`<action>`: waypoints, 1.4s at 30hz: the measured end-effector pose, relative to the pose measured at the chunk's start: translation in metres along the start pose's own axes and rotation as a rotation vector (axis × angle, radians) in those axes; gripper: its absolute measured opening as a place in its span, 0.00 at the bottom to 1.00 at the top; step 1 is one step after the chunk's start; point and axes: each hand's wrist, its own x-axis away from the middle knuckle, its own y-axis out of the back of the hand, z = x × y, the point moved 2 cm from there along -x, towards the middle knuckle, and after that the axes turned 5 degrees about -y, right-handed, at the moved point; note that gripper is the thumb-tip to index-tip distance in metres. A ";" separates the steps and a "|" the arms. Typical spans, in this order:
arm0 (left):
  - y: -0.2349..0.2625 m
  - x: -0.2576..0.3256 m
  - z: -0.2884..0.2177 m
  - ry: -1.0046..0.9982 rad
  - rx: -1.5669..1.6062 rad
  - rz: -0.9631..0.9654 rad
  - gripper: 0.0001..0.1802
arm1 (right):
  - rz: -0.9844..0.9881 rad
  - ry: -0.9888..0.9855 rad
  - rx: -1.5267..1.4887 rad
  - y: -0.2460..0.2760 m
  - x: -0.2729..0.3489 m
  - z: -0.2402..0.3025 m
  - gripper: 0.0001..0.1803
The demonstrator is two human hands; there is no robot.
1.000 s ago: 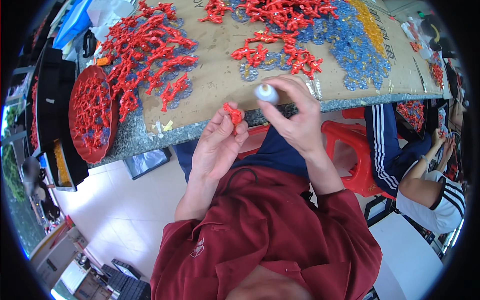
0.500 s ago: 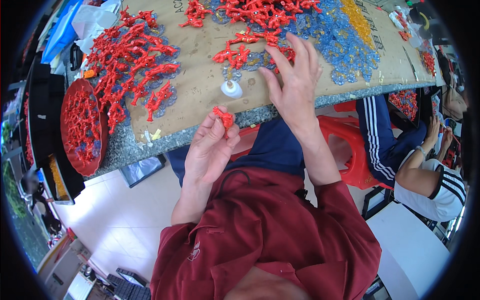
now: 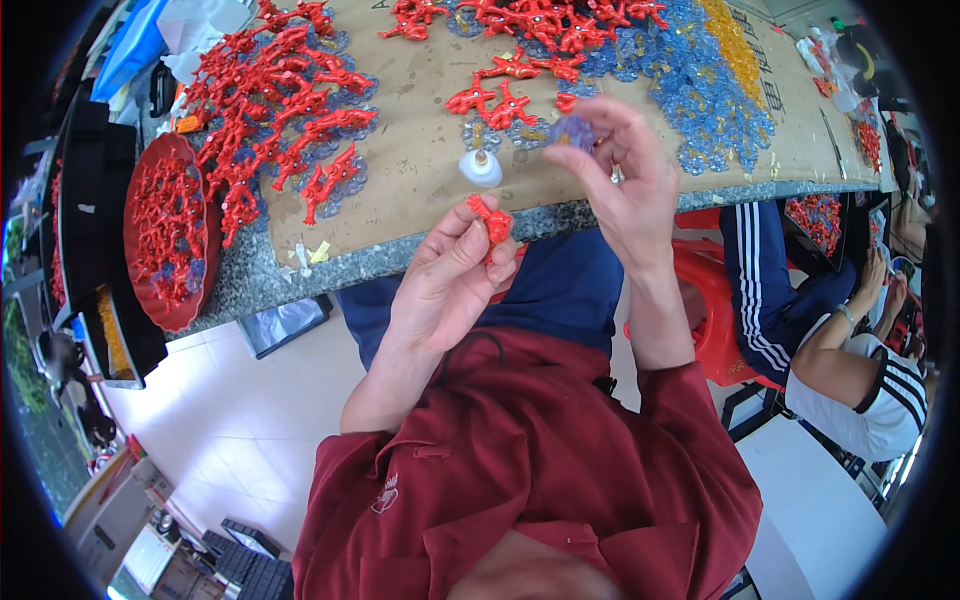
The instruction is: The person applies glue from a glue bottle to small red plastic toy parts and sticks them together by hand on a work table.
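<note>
Between the thumb and fingers of my left hand point(image 3: 450, 270) is a small red plastic figure point(image 3: 492, 226), held just off the table's near edge. My right hand point(image 3: 635, 185) is raised to the right of it, pinching a translucent bluish-purple plastic piece point(image 3: 573, 133) between thumb and fingers. A small white bottle with a yellowish tip point(image 3: 480, 169) lies on the cardboard between and beyond my hands. Past it are a few red figures point(image 3: 508, 104) and some clear bluish pieces point(image 3: 530, 134).
Brown cardboard point(image 3: 420, 180) covers the granite-edged table. Red figures on clear bases point(image 3: 290, 110) crowd the left, beside a red tray point(image 3: 150, 225). Blue pieces point(image 3: 700, 110) and yellow pieces point(image 3: 735, 45) are heaped at right. A person in striped clothes point(image 3: 850, 370) sits at the right.
My right hand has gone from spread fingers over the table to pinching a translucent piece, drawn slightly nearer. My left hand, still holding the red figure, has shifted a little to the right.
</note>
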 end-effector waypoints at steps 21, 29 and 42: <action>0.004 0.002 0.000 -0.246 -0.378 0.093 0.14 | 0.505 -0.305 -0.722 0.004 0.044 -0.004 0.14; 0.000 0.003 0.001 -0.344 -0.494 0.084 0.13 | 0.540 -0.289 -0.688 0.005 0.045 -0.003 0.10; 0.003 0.004 0.000 -0.490 -0.665 0.129 0.12 | 0.399 -0.108 -0.444 0.000 0.054 0.006 0.11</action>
